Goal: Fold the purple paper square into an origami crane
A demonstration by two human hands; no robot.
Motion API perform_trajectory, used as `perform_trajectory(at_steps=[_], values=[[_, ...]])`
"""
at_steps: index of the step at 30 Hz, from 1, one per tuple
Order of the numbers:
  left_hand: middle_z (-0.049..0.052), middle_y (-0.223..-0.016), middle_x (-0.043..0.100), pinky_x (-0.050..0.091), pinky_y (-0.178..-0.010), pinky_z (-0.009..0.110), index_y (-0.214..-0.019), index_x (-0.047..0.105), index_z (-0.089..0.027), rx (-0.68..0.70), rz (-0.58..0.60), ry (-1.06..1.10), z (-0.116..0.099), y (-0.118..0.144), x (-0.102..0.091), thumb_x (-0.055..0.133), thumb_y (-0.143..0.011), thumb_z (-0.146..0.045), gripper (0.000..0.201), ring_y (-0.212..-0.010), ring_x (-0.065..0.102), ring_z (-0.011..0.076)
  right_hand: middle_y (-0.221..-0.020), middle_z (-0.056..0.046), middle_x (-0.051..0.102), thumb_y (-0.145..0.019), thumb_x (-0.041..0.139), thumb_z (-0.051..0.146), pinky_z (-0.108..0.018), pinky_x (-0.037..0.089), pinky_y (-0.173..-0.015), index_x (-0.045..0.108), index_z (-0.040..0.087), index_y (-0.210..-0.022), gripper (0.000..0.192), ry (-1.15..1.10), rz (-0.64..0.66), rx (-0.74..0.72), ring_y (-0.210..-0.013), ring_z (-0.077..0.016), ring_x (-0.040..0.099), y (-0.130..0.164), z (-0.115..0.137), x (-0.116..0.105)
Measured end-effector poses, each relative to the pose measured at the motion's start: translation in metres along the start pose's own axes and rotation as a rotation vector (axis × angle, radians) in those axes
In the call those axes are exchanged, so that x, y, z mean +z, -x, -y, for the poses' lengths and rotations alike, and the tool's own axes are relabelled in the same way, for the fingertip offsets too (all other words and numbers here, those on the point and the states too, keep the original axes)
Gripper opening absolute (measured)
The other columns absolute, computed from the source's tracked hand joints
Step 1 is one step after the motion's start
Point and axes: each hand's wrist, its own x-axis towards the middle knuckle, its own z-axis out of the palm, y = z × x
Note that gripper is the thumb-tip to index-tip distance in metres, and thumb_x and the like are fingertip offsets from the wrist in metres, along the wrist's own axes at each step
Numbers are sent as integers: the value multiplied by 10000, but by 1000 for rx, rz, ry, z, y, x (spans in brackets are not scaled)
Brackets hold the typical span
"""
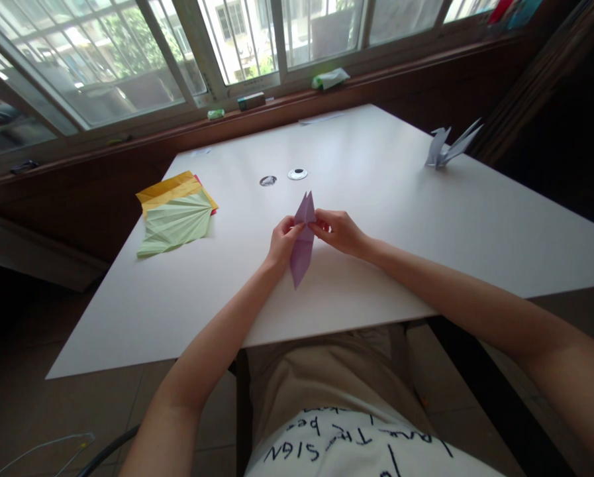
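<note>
Two hands are pinching a purple fold at its waist: left hand and right hand, fingers closing narrowly on the paper, near the tabletop's front edge. It looks light, thin, easily creased; the stiffer folded edges are the best grip. No containers are showing; a paper stack is lying toward the left edge, a crane at the far right corner.

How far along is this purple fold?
Done: a white paper crane stands at the table's far right. In hand: both hands, left and right, pinch the purple paper, already a narrow pointed shape. Left: no wings or head show yet; coloured sheets lie unused.
</note>
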Motion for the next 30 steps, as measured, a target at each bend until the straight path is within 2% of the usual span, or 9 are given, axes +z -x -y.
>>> perform_trajectory(at_steps=[17, 20, 26, 30], values=[[-23, -679, 535, 356, -583, 209, -733, 545, -159, 5, -5, -42, 0, 0, 0, 558, -717, -255, 98, -619, 471, 84, -549, 35, 450, -790, 457, 257, -205, 308, -505, 378, 187, -613, 207, 5, 13, -8, -490, -74, 398, 0, -1, 0], [-21, -665, 528, 347, -572, 213, -721, 540, -160, 33, -5, -120, 1, -1, 1, 541, -730, -253, 93, -607, 460, 89, -552, 37, 447, -787, 462, 248, -204, 305, -511, 388, 185, -615, 198, -7, 20, -6, -497, -75, 399, 0, -2, 1], [-14, -655, 539, 346, -613, 234, -720, 543, -176, 180, -4, -402, 3, 1, 1, 532, -738, -201, 33, -632, 465, 114, -577, 33, 474, -749, 455, 182, -203, 303, -522, 453, 172, -631, 118, -19, 98, 10, -519, -77, 403, 1, -6, 2], [-14, -660, 527, 349, -639, 246, -719, 526, -185, 238, 34, -509, 3, 4, 1, 563, -716, -185, 38, -642, 467, 121, -551, 37, 456, -735, 463, 195, -199, 304, -512, 444, 169, -608, 131, -15, 105, 38, -509, -76, 399, 0, -8, 1]])
